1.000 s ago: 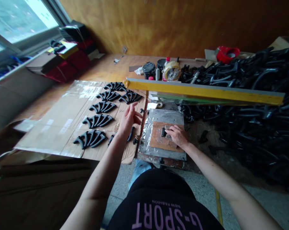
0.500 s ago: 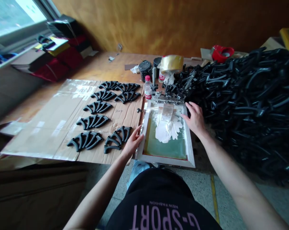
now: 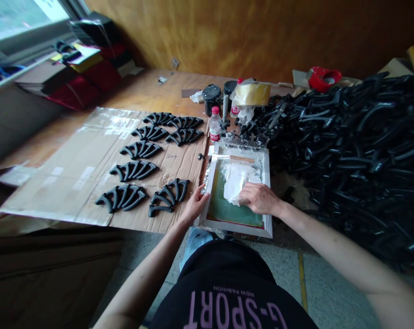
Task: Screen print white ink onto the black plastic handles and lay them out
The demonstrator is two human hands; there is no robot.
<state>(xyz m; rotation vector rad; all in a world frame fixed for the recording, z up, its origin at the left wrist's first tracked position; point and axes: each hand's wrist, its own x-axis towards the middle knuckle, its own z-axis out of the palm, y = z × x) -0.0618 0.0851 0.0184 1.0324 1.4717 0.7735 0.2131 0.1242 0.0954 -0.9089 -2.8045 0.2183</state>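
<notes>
A silver-edged screen-printing frame lies over the near table edge, its green mesh carrying a thick smear of white ink. At the frame's left rim, my left hand grips the edge between thumb and fingers. Over the mesh, my right hand is closed, its fingertips down at the lower right of the ink. Whatever it pinches is hidden by the fingers. A thin brown strip shows across the top of the mesh. Metal clamps are at the frame's far side.
Left of the frame, a cardboard sheet bears rows of curved black parts. A big pile of similar black parts rises on the right. Behind stand a red-capped bottle, a dark tub, a yellow tape roll and a red tape dispenser.
My right hand has moved from the frame's upper right corner down and left over the mesh, and its fingers have closed. My left hand stays at the left rim.
</notes>
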